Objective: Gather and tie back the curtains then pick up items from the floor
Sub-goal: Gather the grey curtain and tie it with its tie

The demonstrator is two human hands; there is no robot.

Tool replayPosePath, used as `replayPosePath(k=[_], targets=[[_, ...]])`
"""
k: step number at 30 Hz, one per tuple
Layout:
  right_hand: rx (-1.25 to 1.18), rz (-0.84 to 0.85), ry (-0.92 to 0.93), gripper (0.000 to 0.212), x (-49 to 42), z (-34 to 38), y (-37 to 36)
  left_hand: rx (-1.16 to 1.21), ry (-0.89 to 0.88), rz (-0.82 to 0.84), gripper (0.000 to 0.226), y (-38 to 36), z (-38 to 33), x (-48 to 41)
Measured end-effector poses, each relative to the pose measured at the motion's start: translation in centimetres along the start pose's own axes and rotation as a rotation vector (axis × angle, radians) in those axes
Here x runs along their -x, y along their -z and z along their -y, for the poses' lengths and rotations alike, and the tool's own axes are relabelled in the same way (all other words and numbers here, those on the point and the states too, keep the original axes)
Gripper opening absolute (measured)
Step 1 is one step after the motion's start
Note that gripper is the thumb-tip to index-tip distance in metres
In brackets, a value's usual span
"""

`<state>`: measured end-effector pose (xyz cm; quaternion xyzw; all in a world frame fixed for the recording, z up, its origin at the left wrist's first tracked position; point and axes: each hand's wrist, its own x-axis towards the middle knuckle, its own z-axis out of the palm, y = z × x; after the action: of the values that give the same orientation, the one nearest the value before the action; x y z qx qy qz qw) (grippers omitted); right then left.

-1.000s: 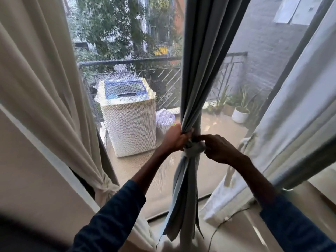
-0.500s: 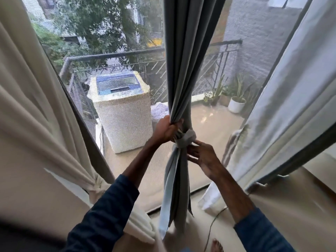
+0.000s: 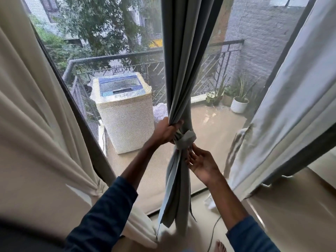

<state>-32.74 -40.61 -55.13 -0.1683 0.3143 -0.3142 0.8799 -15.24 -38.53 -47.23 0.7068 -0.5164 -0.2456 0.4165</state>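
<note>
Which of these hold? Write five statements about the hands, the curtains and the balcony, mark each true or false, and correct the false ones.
1. The left hand grips the grey curtain just above the knot. True.
2. The right hand is clenched round the knot. False: its fingers are straight, with the tips at the fabric just below the knot.
3. The cream curtain on the left hangs loose. False: it is gathered and tied low down.
4. A washing machine stands on the balcony outside. True.
5. The white plant pot sits on top of the washing machine. False: it stands on the balcony floor, far to the right of the machine.
</note>
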Motion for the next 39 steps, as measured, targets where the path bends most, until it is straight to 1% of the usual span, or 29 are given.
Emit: replayPosePath(k=[3,6,11,14,19,23,24,27,28,29,32,34,35,37,38,39], targets=[[0.006,0.017,0.003,0.016,0.2,-0.3,0.2,0.001,0.000,-0.005,0.057,0.0,0.0,0.1],[0.023,-0.010,-0.014,0.021,0.4,-0.3,0.2,0.000,0.005,-0.006,0.059,-0.1,0.1,0.1],[0.080,-0.037,-0.042,0.022,0.8,-0.2,-0.1,-0.040,-0.019,-0.026,0.065,-0.4,0.2,-0.1],[0.072,-0.018,-0.059,0.027,0.9,0.2,-0.2,-0.075,-0.037,-0.050,0.060,-0.6,0.3,0.0],[0.042,0.022,-0.045,0.028,0.5,0.1,-0.3,-0.042,-0.038,-0.045,0.059,-0.8,0.5,-0.2],[0.056,0.023,0.003,0.038,-0.7,-0.3,0.2,-0.060,-0.048,-0.042,0.049,-0.8,0.6,-0.4],[0.067,0.016,0.025,0.035,-0.8,-0.3,0.2,-0.056,-0.052,-0.042,0.046,-0.8,0.7,-0.5],[0.081,0.006,0.089,0.007,-1.0,0.1,0.3,-0.079,-0.061,-0.050,0.045,-0.8,0.9,-0.6],[0.080,0.004,0.101,0.003,-1.0,0.3,0.4,-0.097,-0.065,-0.054,0.047,-0.9,0.9,-0.6],[0.079,0.000,0.114,0.002,-1.2,0.5,0.6,-0.120,-0.060,-0.052,0.049,-1.0,1.0,-0.6],[0.038,-0.019,0.115,0.006,-2.1,0.5,2.3,-0.183,-0.049,-0.047,0.064,-1.3,1.3,-0.8],[0.018,-0.076,0.083,0.015,-2.8,-0.4,4.3,-0.246,-0.053,-0.056,0.071,-1.6,1.5,-1.0],[0.028,-0.118,0.075,0.024,-3.2,-1.1,5.4,-0.276,-0.059,-0.050,0.071,-1.7,1.3,-0.9],[0.087,-0.206,0.063,0.046,-3.3,-2.5,6.6,-0.331,-0.106,-0.020,0.064,-2.0,0.8,-0.8],[0.112,-0.234,0.061,0.050,-3.1,-3.0,6.7,-0.358,-0.131,-0.011,0.059,-2.3,0.6,-0.7],[0.134,-0.258,0.068,0.046,-3.0,-3.1,6.5,-0.377,-0.148,-0.010,0.057,-2.5,0.4,-0.6]])
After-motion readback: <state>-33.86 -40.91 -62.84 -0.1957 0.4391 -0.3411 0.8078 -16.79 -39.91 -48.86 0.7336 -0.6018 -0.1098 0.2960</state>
